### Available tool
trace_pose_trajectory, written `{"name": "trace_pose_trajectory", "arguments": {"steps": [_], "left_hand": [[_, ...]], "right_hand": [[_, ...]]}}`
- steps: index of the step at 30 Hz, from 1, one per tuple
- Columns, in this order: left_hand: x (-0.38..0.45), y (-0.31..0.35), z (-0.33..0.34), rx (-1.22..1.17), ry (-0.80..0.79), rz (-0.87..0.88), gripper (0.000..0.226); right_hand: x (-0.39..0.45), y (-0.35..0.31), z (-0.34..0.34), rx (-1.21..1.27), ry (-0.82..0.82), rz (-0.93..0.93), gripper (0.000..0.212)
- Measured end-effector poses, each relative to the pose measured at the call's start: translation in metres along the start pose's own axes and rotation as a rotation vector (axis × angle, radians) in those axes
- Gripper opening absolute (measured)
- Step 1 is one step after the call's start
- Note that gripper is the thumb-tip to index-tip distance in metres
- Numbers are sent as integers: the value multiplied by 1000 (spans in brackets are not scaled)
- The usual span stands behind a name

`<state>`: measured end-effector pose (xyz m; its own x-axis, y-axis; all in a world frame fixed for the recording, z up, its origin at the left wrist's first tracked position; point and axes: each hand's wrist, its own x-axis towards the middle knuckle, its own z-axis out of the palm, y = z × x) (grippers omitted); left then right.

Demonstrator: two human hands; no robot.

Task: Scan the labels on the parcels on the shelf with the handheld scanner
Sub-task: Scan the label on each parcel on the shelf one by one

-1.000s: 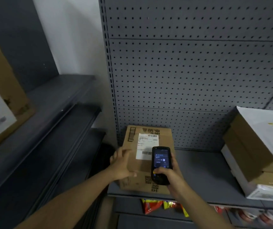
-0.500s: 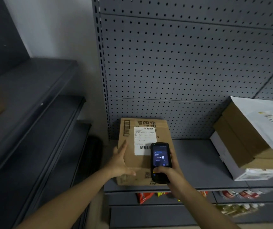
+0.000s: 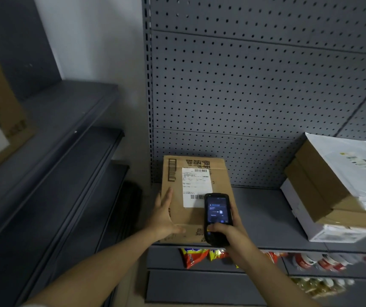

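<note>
On the grey shelf (image 3: 266,216), a scanner (image 3: 217,218) held over a cardboard box (image 3: 177,220).
Left hand (image 3: 164,216) lies flat on the box, fingers spread apart beside the white label (image 3: 196,186); right hand (image 3: 230,234) is clamped round the scanner, thumb on its keys, just over the label's lower corner.

1. A grey metal shelf (image 3: 264,218) with a pegboard back carries the parcels.
2. A brown cardboard box (image 3: 177,209) lies flat on it, directly under the left hand's fingers (image 3: 166,198).
3. A stack of parcels (image 3: 323,196) sits on it, well right of the right hand's fingers (image 3: 216,228).
</note>
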<state>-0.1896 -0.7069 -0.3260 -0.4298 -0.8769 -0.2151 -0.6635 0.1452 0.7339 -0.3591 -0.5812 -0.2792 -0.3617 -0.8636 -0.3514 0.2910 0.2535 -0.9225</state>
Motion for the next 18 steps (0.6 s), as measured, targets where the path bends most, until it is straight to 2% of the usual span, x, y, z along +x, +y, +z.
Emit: {"name": "trace_pose_trajectory", "arguments": {"steps": [6, 9, 18], "left_hand": [[-51, 14, 14, 103, 123, 89, 140], [-81, 20, 21, 153, 165, 147, 143], [-184, 51, 63, 217, 364, 273, 137]], "right_hand": [[-52, -1, -16, 4, -55, -11, 83], [-88, -2, -30, 15, -94, -4, 76], [-200, 8, -70, 133, -160, -86, 71]]}}
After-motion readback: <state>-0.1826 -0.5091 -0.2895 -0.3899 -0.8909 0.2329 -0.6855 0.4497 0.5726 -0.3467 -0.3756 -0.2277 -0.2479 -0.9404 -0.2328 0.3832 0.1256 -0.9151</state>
